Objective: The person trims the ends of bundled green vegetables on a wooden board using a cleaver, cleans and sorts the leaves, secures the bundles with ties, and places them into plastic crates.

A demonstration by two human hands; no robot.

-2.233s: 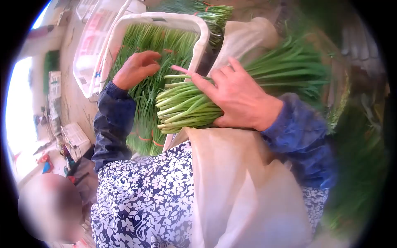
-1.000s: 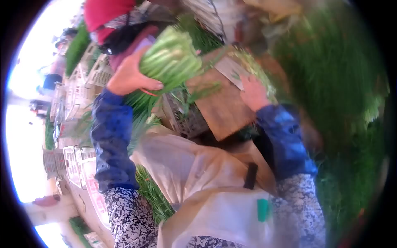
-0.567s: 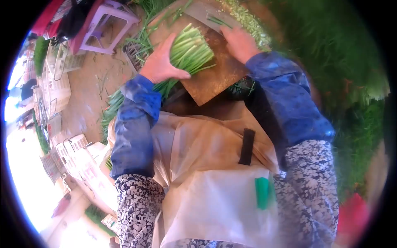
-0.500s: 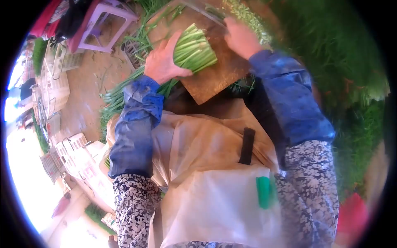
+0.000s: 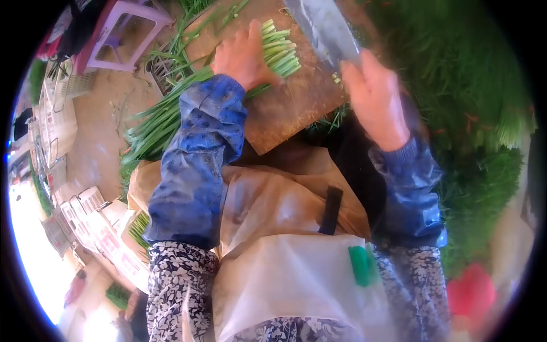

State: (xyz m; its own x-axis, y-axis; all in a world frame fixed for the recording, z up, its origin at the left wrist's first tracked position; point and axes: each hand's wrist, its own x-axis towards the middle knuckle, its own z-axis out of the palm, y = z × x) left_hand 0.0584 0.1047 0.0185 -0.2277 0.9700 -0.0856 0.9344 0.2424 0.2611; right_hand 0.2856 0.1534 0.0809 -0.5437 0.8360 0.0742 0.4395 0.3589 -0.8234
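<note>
My left hand (image 5: 244,60) is wrapped over a bunch of long green stalks (image 5: 279,48), thumb on the near side. The bunch lies on a brown wooden board (image 5: 276,122), its pale cut ends pointing right and its long leaves trailing down to the left. My right hand (image 5: 377,102) grips a wide-bladed cleaver (image 5: 325,28) by the handle, which my fingers hide. The blade is raised at the right of the board, apart from the stalk ends, and is slightly blurred.
Large heaps of green leaves (image 5: 439,74) fill the right side. A pale purple stool (image 5: 134,37) stands at the upper left. White crates (image 5: 60,122) line the left. A whitish apron (image 5: 285,273) covers my lap, and something red (image 5: 472,296) lies at the lower right.
My right hand has come toward me and right, bringing the cleaver's blade into fuller view. My left hand now lies further over the bunch. Pale trimmings seen beyond the board are now mostly hidden.
</note>
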